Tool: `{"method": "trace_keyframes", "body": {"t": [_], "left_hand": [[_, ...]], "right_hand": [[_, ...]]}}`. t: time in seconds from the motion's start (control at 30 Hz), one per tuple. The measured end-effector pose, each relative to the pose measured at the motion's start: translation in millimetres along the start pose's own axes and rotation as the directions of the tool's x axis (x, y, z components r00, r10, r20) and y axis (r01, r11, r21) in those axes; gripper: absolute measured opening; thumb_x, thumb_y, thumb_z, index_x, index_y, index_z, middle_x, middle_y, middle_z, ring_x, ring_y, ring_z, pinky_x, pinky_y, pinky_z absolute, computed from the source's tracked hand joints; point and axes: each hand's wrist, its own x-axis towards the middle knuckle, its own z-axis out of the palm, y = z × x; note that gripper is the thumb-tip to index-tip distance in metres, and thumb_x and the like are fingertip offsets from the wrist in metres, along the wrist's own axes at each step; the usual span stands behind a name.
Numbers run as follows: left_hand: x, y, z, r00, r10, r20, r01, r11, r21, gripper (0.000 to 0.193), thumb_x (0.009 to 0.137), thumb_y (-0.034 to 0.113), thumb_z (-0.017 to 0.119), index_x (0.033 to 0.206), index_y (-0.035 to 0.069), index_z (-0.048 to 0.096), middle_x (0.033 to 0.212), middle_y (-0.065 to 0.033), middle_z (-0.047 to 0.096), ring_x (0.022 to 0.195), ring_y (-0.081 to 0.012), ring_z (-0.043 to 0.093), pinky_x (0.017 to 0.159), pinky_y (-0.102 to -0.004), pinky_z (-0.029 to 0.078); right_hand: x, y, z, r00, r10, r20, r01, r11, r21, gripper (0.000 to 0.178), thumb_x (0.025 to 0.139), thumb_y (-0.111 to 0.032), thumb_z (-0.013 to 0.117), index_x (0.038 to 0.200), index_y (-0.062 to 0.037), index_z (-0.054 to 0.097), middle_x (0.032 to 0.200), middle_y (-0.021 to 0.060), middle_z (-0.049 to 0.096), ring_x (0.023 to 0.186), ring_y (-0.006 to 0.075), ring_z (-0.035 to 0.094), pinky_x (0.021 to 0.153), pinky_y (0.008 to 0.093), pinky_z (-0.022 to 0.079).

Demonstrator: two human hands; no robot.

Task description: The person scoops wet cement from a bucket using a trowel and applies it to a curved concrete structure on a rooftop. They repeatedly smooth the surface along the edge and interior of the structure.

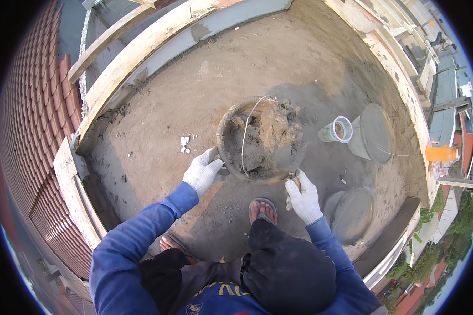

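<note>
heaped mortar [281, 128] hides the upper right rim of the bucket [222, 128]. the fingertips of the left hand [202, 172] are partly hidden, and what sits at the fingers of the right hand [303, 198] is too small to tell. the contents of the clear cup [328, 133] blur. the lower edge cuts off the blue shirt [210, 303].
</note>
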Motion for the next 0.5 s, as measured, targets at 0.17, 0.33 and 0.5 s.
{"method": "trace_keyframes", "body": {"t": [0.17, 0.33, 0.5], "left_hand": [[-43.2, 9.3, -87.2, 0.994, -0.079, 0.081, -0.005, 0.684, 0.729, 0.061, 0.11, 0.027, 0.06, 0.164, 0.002, 0.051, 0.144, -0.0196, 0.073, 0.12, -0.0317, 0.077, 0.103, -0.0423, 0.062], [-143.5, -2.3, -175.1, 0.995, -0.09, -0.031, 0.071, 0.486, 0.871, 0.055, 0.109, 0.037, 0.061, 0.155, 0.007, 0.063, 0.14, -0.0199, 0.075, 0.121, -0.0389, 0.075, 0.108, -0.0458, 0.057], [-258.1, -82.0, -264.1, 0.861, 0.136, -0.489, 0.254, 0.72, 0.646, 0.041, 0.107, 0.034, 0.066, 0.133, 0.004, 0.078, 0.122, -0.0193, 0.081, 0.115, -0.0365, 0.077, 0.104, -0.0457, 0.058]], "right_hand": [[-12.4, -32.4, 11.5, 0.997, -0.064, 0.039, 0.066, 0.996, -0.057, 0.045, 0.108, -0.01, 0.066, 0.149, 0.0056, 0.058, 0.08, 0.0036, 0.067, 0.057, 0.0089, 0.062, 0.051, 0.0294, 0.054], [-21.3, -84.9, 24.3, 0.977, -0.152, 0.15, 0.161, 0.986, -0.051, 0.017, 0.108, -0.007, 0.056, 0.124, 0.0003, 0.057, 0.078, 0.0032, 0.06, 0.054, 0.009, 0.058, 0.047, 0.0274, 0.052], [-5.5, -132.7, 85.8, 0.84, -0.176, 0.513, 0.288, 0.946, -0.147, 0.015, 0.11, -0.012, 0.057, 0.12, 0.0, 0.056, 0.079, 0.0047, 0.06, 0.054, 0.0105, 0.058, 0.047, 0.0296, 0.053]]}}
